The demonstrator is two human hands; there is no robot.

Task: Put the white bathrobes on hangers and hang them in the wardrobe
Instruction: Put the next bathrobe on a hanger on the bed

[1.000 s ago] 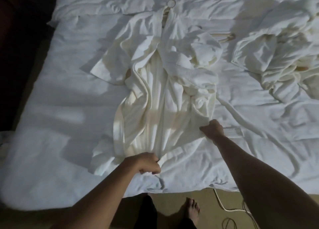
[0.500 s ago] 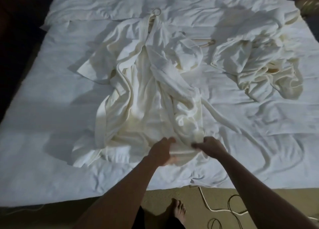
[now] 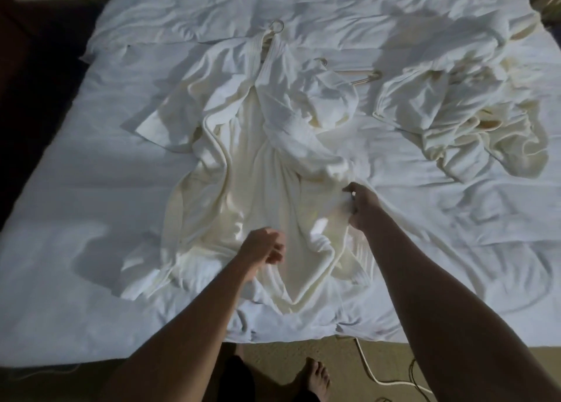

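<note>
Two white bathrobes lie on the bed. One bathrobe is spread out flat under both hands, with a hanger at its collar, far beyond the hands. The second bathrobe sits in a heap, well off to the right of the right hand. A spare hanger lies between the two robes. The right hand reaches out and pinches the near robe's edge. The left hand hangs just above the robe – its fingers loosely curled, holding nothing.
</note>
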